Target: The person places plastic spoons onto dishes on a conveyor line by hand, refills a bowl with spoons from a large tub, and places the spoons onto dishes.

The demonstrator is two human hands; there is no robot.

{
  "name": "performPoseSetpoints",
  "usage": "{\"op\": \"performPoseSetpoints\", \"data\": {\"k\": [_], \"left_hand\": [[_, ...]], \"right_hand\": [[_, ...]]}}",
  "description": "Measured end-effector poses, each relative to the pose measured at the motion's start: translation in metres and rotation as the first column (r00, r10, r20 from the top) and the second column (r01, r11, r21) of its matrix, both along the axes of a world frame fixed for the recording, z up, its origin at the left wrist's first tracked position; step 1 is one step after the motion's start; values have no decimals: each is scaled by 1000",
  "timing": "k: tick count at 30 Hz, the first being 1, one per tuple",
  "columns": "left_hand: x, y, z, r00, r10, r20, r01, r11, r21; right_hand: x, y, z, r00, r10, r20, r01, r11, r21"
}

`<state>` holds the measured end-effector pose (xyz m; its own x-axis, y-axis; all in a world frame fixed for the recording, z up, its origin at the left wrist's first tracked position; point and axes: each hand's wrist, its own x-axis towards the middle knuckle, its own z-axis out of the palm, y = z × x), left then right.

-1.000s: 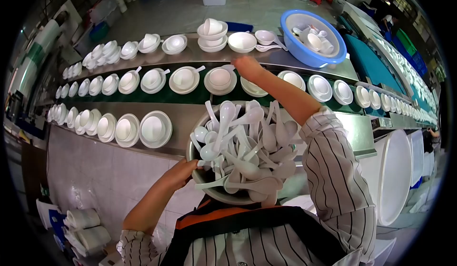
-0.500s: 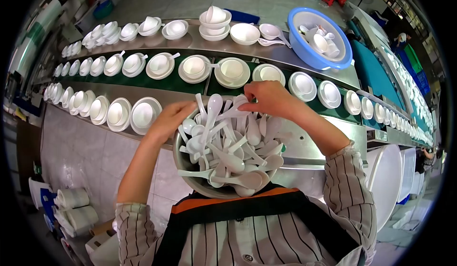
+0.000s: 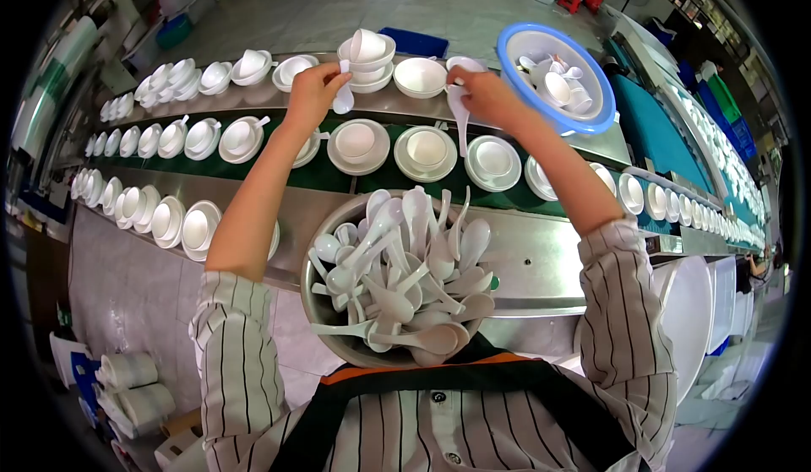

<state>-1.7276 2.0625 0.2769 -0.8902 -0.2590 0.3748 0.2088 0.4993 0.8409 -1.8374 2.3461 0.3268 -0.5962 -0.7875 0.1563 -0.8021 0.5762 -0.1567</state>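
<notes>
My left hand is over the steel ledge beyond the belt, its fingers pinching a white soup spoon that hangs bowl down. Further right, my right hand grips another white soup spoon, whose handle points down toward the belt. Below the hands on the green belt stand white plates with small bowls on them, among them a plate with a bowl and a second such set. Close to my body, a large round basin holds a heap of white spoons.
On the far ledge are stacked bowls, a single bowl and a blue-rimmed tub with cups and spoons. A row of bowl sets lines the near left edge. A steel counter lies right of the basin.
Both hands have moved from the basin's far rim outward over the belt, each now with a spoon. The view has shifted, and the plate sets on the belt appear further right.
</notes>
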Motion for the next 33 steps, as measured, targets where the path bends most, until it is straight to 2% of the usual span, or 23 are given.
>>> {"op": "performPoseSetpoints", "data": {"k": [1,2,4,5,7,8,10,11,12,13,15,17,19,20,21,23,25,26,27,29,30,31,33], "left_hand": [[-17,-2,-15,999,5,-47,-11,992,-129],[-25,-1,-24,999,-42,-8,40,986,-161],[-35,5,-42,982,-136,132,167,950,-265],[-37,4,-51,974,-165,157,207,929,-307],[-35,4,-68,953,-215,216,285,879,-382],[-31,4,-64,891,-208,403,362,862,-356],[-26,-1,-98,969,-135,209,220,858,-464],[-23,-5,-110,990,-99,104,138,852,-506],[-9,1,-88,986,2,166,93,820,-565],[2,7,-76,999,-7,-43,-20,804,-594],[36,35,-25,971,-183,154,223,924,-311],[65,72,6,806,-499,318,549,831,-90],[80,102,16,718,-613,329,692,680,-242],[82,115,13,709,-613,348,704,639,-310],[82,122,5,755,-631,177,640,650,-410],[79,120,7,737,-631,240,671,645,-365],[76,115,29,659,-678,327,750,625,-217],[69,107,40,658,-676,332,752,619,-229],[60,99,38,736,-615,284,675,702,-229],[28,81,31,828,-540,152,561,804,-197],[12,79,25,889,-428,162,455,865,-213],[-2,81,15,937,-308,164,340,911,-232],[-31,86,-25,987,-144,66,157,947,-281]], "right_hand": [[-3,-16,-13,989,-11,-144,50,963,264],[-2,-27,-27,972,72,-222,8,940,340],[-9,-40,-62,971,140,-193,-26,867,498],[-10,-48,-76,980,146,-138,-58,865,499],[-8,-58,-100,987,162,-22,-130,859,496],[-1,-57,-100,992,129,-12,-116,926,358],[10,-45,-105,998,61,19,-63,996,70],[15,-40,-94,995,62,74,-64,998,27],[21,-29,-77,989,62,130,-61,998,-14],[27,-18,-59,981,71,182,-62,996,-56],[46,13,-23,851,-60,522,-25,988,154],[74,43,-8,579,-130,805,-37,982,185],[90,61,-11,521,-20,853,-162,979,122],[96,68,-11,450,-17,893,-146,985,93],[100,72,-7,433,-12,902,-123,990,72],[105,80,6,392,0,920,-64,998,27],[106,98,16,398,-4,917,39,999,-13],[102,107,16,430,42,902,155,981,-119],[95,114,14,471,82,879,260,938,-227],[81,121,12,732,13,681,391,811,-435],[65,126,5,839,-68,540,375,792,-482],[52,131,-9,967,-174,185,248,806,-538],[27,136,-28,970,-205,-133,110,852,-512]]}}
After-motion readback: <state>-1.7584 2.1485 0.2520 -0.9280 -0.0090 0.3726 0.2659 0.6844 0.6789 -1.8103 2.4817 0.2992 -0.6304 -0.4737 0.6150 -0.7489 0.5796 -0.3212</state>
